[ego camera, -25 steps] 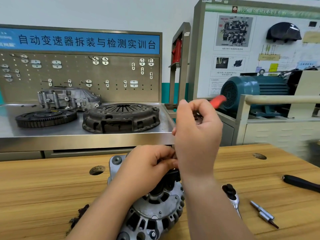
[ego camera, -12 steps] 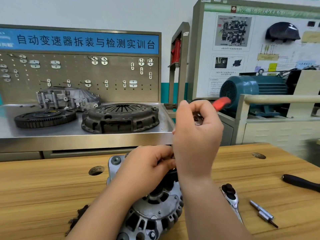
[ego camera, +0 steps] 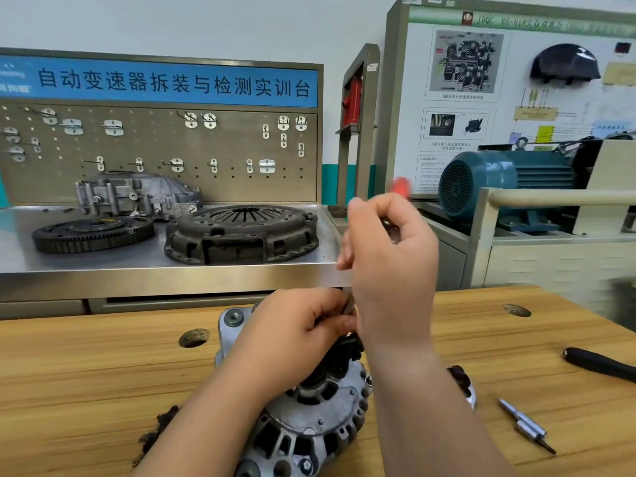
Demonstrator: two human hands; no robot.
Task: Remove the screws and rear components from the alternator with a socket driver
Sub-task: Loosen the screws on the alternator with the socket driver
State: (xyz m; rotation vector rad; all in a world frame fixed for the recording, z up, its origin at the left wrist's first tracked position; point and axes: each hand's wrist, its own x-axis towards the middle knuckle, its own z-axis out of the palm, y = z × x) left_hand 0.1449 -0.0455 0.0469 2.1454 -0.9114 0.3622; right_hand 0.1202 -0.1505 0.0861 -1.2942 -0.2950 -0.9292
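Nearest, steadies the alternator (ego camera: 309, 418) on the wooden bench (ego camera: 86, 373) with the left hand (ego camera: 296, 335), fingers curled round its black rear part; just above, grips the socket driver (ego camera: 401, 185) in the right hand (ego camera: 389, 256), fist closed below the blurred red handle, tip hidden. Could cam off the unseen screw if tilted, rounding the head, or send a freed screw rolling across the bench towards its far edge
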